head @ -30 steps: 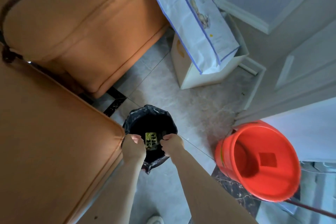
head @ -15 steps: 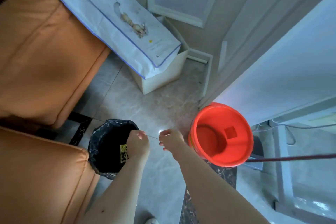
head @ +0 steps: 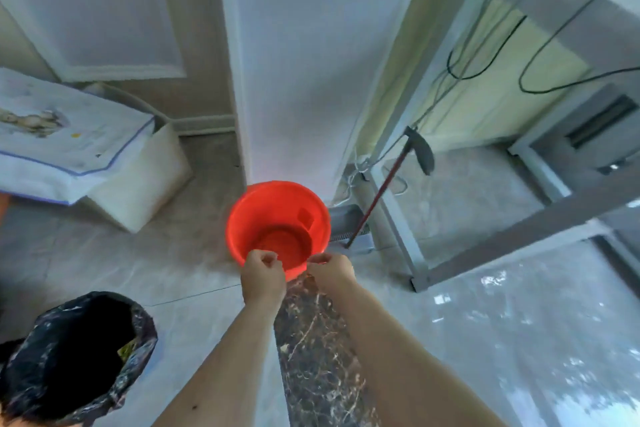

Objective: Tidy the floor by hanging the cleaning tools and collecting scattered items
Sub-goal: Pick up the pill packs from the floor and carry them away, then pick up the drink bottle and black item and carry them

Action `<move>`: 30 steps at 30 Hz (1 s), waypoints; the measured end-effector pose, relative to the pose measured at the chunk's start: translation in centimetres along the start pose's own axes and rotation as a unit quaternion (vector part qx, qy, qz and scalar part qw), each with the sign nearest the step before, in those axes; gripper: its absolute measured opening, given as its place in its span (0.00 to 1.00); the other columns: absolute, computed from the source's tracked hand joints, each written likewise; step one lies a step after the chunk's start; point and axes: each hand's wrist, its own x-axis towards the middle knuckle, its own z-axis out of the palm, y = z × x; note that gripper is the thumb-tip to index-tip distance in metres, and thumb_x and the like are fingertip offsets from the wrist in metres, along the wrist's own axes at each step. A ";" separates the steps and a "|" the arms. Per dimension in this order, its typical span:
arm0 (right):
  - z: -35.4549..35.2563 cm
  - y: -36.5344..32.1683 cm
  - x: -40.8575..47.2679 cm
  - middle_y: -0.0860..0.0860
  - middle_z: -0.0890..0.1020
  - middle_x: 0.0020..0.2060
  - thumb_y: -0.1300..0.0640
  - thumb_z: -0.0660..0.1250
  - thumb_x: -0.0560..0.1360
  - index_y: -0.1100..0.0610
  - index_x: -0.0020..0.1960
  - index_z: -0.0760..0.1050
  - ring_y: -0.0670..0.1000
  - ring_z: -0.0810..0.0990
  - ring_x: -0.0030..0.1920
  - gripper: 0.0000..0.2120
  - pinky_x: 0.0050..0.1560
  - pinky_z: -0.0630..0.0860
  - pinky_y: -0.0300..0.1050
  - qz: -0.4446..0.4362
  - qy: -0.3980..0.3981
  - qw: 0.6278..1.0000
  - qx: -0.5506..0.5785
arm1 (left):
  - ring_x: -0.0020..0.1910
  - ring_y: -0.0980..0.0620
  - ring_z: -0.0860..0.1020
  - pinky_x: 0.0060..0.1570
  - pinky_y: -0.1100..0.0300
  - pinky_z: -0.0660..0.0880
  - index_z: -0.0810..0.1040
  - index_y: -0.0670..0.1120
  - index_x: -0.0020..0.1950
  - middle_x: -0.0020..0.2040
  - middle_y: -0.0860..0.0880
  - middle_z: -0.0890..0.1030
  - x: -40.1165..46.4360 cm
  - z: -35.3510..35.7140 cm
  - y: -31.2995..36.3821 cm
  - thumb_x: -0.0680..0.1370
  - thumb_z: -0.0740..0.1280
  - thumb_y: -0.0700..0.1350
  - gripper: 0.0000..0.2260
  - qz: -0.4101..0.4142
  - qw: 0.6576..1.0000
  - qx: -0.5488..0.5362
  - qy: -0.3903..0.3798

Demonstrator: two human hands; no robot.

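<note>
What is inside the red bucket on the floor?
The red bucket looks empty: only its ribbed bottom and a square mark on the inner wall show. The left hand and right hand cover a small part near the front rim.

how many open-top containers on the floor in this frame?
2. The red bucket stands by the white door panel, just beyond both hands. The bin lined with a black bag is at lower left. More may sit outside the view.

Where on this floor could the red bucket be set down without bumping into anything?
Bare tile lies between the bin, the white box and the bucket, and in front of the table frame on the right. It is crowded behind the bucket, where the mop leans.
</note>
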 end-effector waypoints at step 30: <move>-46.2 52.4 -35.2 0.55 0.77 0.41 0.66 0.59 0.76 0.63 0.59 0.76 0.46 0.75 0.31 0.13 0.31 0.70 0.37 0.198 0.410 0.742 0.492 | 0.51 0.40 0.80 0.54 0.50 0.77 0.73 0.44 0.46 0.52 0.40 0.81 -63.0 41.7 -7.6 0.75 0.61 0.37 0.04 0.257 0.793 0.255 -0.489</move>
